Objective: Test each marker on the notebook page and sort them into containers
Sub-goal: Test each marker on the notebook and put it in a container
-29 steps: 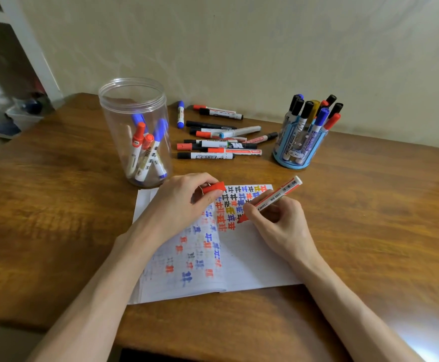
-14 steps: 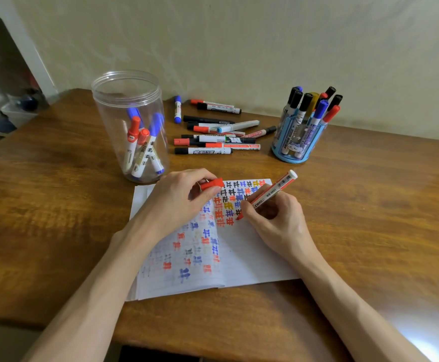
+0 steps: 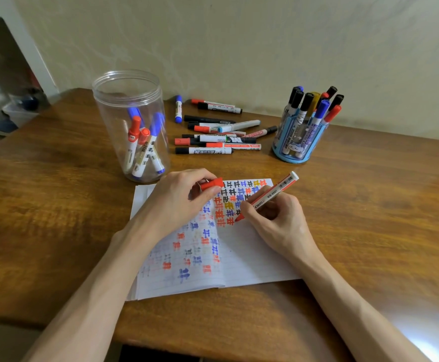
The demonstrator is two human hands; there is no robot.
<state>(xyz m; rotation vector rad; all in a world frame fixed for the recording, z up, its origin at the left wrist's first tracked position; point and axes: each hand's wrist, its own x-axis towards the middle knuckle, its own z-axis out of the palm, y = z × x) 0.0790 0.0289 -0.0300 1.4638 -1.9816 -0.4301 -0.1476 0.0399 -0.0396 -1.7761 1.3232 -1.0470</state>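
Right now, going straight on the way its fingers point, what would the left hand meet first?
Likely the red marker held by the right hand; the left hand, pinching the cap, points rightward over the notebook.

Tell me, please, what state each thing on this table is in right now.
red marker: uncapped, tip down on the page, held by the right hand.
red cap: off the marker, pinched by the left hand.
notebook: open, page partly filled with test marks.
clear jar: upright, lidless, holding a few capped markers.
blue holder: upright, packed with capped markers.
loose markers: capped, lying flat.
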